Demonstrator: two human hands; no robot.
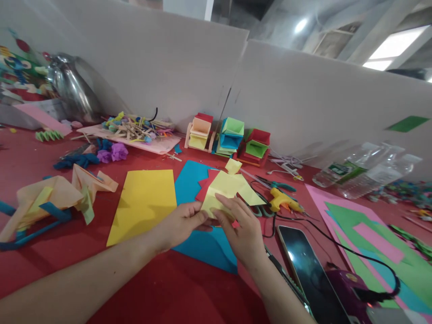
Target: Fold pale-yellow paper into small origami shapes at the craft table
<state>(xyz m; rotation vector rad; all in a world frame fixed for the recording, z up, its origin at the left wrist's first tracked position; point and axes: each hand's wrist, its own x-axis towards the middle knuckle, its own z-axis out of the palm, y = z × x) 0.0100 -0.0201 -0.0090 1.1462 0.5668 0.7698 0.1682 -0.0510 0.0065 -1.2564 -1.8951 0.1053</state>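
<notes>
Over blue sheet [205,251], hands [245,230] gripping pale yellow paper [223,183], btm edge hidden, poss. folded

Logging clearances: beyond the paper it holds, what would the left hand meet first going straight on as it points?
Probably the right hand: it lies just ahead of the left hand, across the pale yellow paper both touch. Depth is hard to judge here.

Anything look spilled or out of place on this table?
Mildly: the sticks lie in a jumbled heap on a pink sheet, and small scraps past its edge, on the red tabletop, look spilled.
</notes>
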